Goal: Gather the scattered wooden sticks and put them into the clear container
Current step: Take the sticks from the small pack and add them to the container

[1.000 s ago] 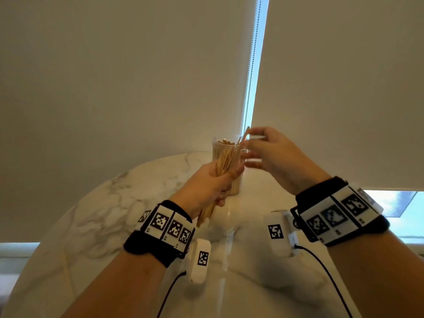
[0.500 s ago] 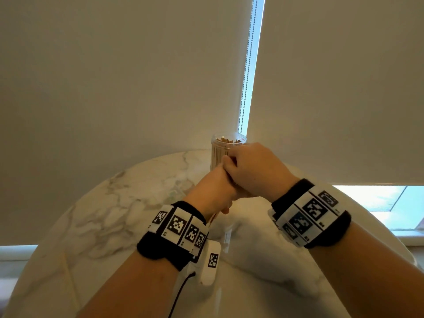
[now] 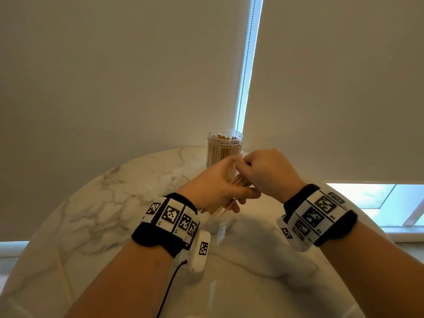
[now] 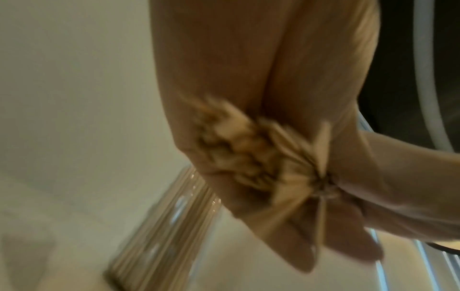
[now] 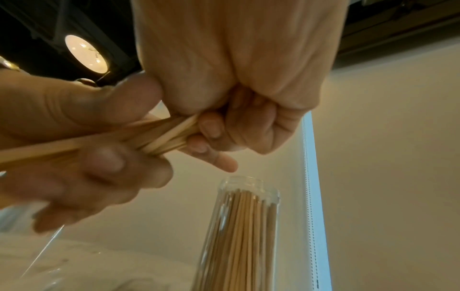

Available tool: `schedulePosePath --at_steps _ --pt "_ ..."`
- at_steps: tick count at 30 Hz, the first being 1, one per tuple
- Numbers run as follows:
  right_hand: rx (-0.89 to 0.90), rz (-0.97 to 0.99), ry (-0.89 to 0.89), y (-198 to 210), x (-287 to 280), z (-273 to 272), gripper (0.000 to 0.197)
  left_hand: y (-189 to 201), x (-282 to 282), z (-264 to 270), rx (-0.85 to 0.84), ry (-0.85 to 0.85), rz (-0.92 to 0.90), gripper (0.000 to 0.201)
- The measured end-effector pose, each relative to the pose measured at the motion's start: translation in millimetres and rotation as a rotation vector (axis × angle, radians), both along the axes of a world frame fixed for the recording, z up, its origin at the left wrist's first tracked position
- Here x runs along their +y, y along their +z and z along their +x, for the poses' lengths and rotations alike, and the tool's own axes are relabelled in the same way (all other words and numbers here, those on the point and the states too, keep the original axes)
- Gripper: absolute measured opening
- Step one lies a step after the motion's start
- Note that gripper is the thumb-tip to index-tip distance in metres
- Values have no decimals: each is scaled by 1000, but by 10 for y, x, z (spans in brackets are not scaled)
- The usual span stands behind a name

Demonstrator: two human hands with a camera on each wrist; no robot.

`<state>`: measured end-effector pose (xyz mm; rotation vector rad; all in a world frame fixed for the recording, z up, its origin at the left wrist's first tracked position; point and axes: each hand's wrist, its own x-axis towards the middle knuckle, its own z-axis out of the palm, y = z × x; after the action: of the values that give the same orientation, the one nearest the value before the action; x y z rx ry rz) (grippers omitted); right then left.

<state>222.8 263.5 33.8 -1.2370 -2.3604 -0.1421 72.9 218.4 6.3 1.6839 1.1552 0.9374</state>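
- The left hand (image 3: 215,187) gripped a bundle of wooden sticks (image 3: 238,181) just before the clear container (image 3: 224,149).
- The right hand (image 3: 268,171) pinched the bundle's upper ends.
- The container stood upright on the marble table (image 3: 91,214).

Daylight enters through the narrow gap between the blinds (image 3: 246,65) and a bright strip of window (image 3: 378,203) at lower right, leaving the room dim and warm. The tabletop (image 3: 103,203) shows soft glare. The left wrist view is heavily motion-blurred, perhaps from movement; a round ceiling lamp (image 5: 86,54) glows in the right wrist view.
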Motion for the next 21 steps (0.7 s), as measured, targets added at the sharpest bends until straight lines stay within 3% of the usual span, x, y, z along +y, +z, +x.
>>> schedulePosePath --at_steps 3,6,8,11,14,17,21 --pt "119 -65 -108 31 43 187 51 35 36 -150 111 152 57 82" --pt "281 -134 -225 77 132 383 49 86 121 -288 -146 436 -46 66" --pt "404 -151 -286 116 191 465 49 93 146 -300 -309 555 -157 66" --pt "510 -154 -330 184 233 466 49 96 95 -243 -499 485 -297 76" --pt "532 -151 -322 202 203 311 47 181 8 -111 -764 257 -292 80" --pt "535 -152 -265 169 113 93 48 259 -26 31 -929 218 -184 63" --pt "633 -198 -218 111 63 -27 51 255 -32 74 -934 270 -115 41"
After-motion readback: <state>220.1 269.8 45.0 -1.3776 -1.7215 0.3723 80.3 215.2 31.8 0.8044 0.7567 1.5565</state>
